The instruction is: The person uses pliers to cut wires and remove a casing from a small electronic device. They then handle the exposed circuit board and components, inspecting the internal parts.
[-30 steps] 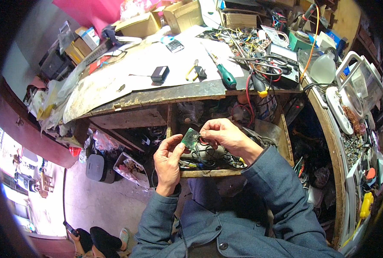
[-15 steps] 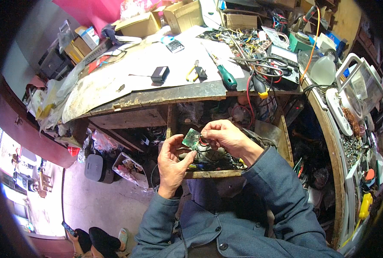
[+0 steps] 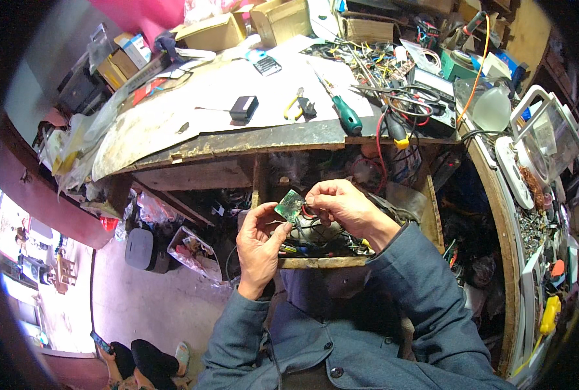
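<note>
Between the thumb and fingers of my left hand is a small green circuit board, tilted with one corner up. My right hand pinches at the board's right edge, where a short red wire shows; the fingertips partly hide it. Both hands are above an open wooden drawer crammed with cables and small parts. On the bench beyond them lie a black box-shaped casing, yellow-handled pliers beside a small black plug-like piece, and a green-handled screwdriver.
A white sheet covers the bench top. Tangled wires and parts heap at the back right, near a black-and-yellow tool handle. Rightward, a side shelf holds a white power strip. A seated person's legs show at lower left.
The circuit board has turned slightly in my left hand, its face showing more. My right hand stays at its edge. The whole view has shifted a little.
</note>
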Demonstrator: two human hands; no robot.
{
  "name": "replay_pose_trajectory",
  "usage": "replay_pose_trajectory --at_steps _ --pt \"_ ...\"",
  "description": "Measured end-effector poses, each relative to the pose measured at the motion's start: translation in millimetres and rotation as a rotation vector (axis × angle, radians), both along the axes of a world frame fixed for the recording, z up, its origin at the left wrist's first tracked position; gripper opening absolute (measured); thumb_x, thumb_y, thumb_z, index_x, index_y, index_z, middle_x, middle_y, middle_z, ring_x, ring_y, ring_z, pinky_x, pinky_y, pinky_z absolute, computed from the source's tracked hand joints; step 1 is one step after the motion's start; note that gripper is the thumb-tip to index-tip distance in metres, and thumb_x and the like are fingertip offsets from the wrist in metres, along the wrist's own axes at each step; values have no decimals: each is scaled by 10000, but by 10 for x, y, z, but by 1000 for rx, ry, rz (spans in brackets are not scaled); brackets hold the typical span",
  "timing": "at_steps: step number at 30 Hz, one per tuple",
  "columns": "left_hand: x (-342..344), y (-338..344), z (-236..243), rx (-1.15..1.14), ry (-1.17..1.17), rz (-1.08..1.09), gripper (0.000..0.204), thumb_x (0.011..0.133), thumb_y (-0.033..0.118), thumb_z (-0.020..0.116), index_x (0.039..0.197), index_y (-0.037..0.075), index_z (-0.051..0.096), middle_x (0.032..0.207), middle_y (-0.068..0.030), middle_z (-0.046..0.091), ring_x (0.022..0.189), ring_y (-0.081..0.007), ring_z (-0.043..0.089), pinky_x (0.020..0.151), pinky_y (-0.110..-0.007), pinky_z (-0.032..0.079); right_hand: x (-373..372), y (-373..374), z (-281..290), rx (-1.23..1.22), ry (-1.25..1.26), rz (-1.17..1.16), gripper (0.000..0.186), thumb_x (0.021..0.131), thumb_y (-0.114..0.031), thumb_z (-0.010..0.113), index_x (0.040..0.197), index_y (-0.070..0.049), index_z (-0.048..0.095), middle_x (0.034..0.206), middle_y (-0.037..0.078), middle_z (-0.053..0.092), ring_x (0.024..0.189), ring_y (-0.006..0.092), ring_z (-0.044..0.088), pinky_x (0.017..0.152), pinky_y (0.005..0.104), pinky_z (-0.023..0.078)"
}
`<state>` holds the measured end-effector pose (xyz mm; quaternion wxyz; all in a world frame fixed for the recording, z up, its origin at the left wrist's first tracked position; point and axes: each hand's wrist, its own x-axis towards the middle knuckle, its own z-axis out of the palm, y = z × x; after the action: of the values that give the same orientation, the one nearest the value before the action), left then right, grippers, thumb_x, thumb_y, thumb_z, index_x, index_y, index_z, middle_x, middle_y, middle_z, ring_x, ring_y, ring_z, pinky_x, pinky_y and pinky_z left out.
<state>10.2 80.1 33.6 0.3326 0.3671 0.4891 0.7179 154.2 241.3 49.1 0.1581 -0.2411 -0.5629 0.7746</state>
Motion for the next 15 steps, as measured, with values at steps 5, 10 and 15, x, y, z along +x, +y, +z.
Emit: replay_pose_trajectory --at_steps 5,10,15 --pt "-21 3 -52 25 24 34 420 930 -54 698 1322 -23 550 1195 -98 666 1086 -162 648 972 -293 526 -12 -7 -3 2 7 18 112 961 -165 701 941 -55 709 790 -25 673 621 46 554 552 214 446" --pt "-15 3 -26 17 44 36 426 937 -57 690 1336 -26 544 1207 -104 661 1102 -162 646 980 -295 523 -3 -2 -13 -7 38 7 124 958 -170 713 957 -47 707 787 -24 665 624 50 553 549 217 449" --pt "-15 4 -19 15 79 44 429 940 -59 684 1344 -21 545 1212 -102 660 1110 -162 645 983 -295 521 2 -2 0 2 53 16 135 961 -173 715 961 -39 703 795 -19 663 627 51 555 551 219 457"
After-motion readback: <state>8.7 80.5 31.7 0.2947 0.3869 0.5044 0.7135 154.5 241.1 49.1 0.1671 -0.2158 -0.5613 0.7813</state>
